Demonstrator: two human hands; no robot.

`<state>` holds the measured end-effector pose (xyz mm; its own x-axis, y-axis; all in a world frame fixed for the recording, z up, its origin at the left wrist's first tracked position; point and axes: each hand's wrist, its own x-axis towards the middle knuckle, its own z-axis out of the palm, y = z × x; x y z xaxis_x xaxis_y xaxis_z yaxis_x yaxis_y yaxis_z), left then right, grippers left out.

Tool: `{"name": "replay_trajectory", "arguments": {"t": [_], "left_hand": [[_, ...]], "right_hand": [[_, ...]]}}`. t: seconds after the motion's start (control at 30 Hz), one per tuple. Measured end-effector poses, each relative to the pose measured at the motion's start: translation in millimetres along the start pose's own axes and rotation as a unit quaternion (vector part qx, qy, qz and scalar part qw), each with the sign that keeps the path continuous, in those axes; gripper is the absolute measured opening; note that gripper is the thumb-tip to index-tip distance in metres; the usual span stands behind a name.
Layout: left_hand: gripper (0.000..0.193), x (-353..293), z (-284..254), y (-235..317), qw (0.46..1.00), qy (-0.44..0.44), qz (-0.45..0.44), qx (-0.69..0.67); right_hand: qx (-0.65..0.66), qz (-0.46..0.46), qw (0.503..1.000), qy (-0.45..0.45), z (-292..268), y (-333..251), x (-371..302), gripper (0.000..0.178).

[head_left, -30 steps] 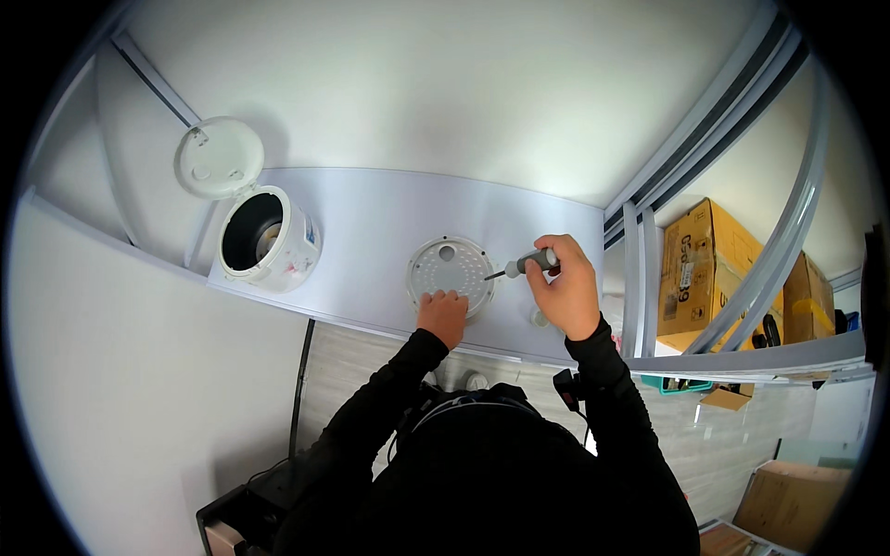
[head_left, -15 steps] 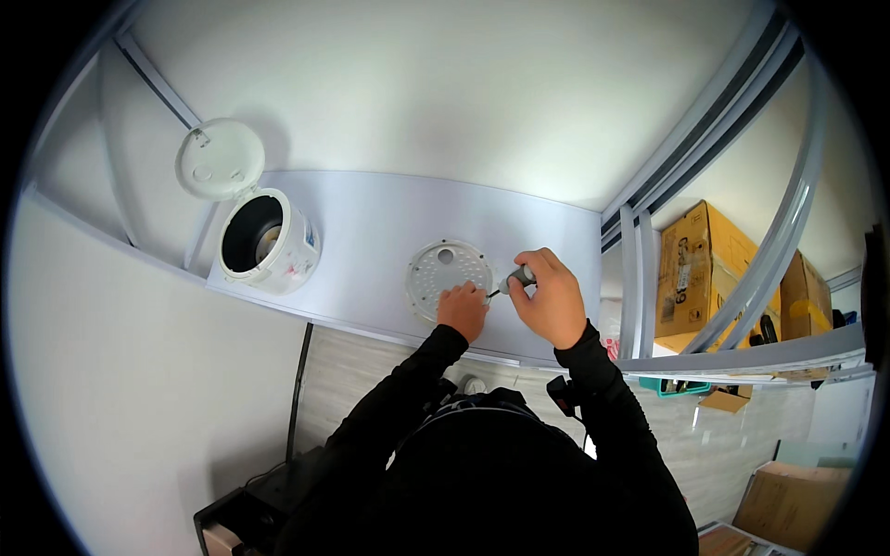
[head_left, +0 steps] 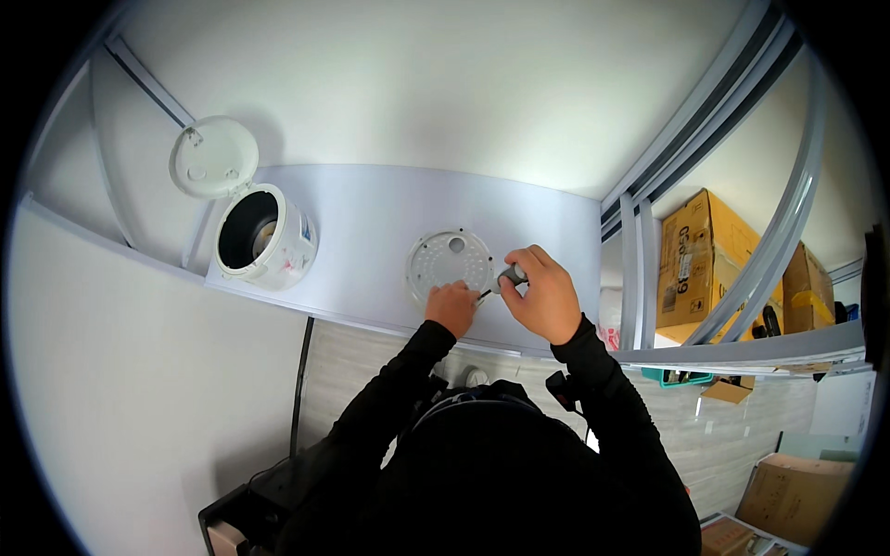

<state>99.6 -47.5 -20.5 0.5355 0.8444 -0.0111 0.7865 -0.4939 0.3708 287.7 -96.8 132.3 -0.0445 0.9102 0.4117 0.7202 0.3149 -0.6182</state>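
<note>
A round white disc (head_left: 445, 263) dotted with small holes, with one larger round hole near its far edge, lies on the white table. My left hand (head_left: 452, 309) is closed at the near edge of this disc, its fingertips gripping the rim. In my closed right hand (head_left: 549, 298) is a screwdriver (head_left: 511, 276) with a grey handle, tilted so its dark shaft points left and down. The shaft's tip is beside my left fingertips at the disc's near right rim. Whether it touches a screw is too small to see.
On the table's left end stands a white rice cooker (head_left: 295, 248), its lid (head_left: 213, 159) swung up. A wall runs behind the table (head_left: 357, 208). At the right are frame rails (head_left: 637, 278), with a cardboard box (head_left: 686, 269) beyond them.
The disc has turned a little clockwise, its larger hole shifting right and away. My left hand and the screwdriver in my right hand have moved slightly left.
</note>
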Motion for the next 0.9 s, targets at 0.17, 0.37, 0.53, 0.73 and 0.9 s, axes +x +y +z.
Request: {"name": "replay_trajectory", "arguments": {"t": [0.17,0.37,0.53,0.73,0.9], "left_hand": [[0.023,-4.5,-0.2,-1.8,1.0,0.009,0.002,0.006],[0.023,-6.2,4.9,-2.6,0.999,0.03,0.0,-0.017],[0.024,-7.4,6.5,-5.0,0.999,0.034,0.002,-0.027],[0.023,-6.7,8.2,-6.8,0.998,0.041,0.001,-0.04],[0.019,-5.7,7.8,-5.5,0.998,0.045,-0.003,-0.036]], "right_hand": [[-0.002,-0.008,1.0,-0.005,4.7,-1.3,0.4,0.026],[-0.009,-0.002,1.0,-0.015,4.3,-3.5,2.5,0.026],[-0.006,-0.006,1.0,0.001,8.1,-1.7,1.3,0.025],[-0.018,0.017,1.0,-0.019,8.5,-0.4,-0.7,0.026],[-0.028,-0.112,0.992,-0.053,3.7,3.3,5.2,0.026]]}}
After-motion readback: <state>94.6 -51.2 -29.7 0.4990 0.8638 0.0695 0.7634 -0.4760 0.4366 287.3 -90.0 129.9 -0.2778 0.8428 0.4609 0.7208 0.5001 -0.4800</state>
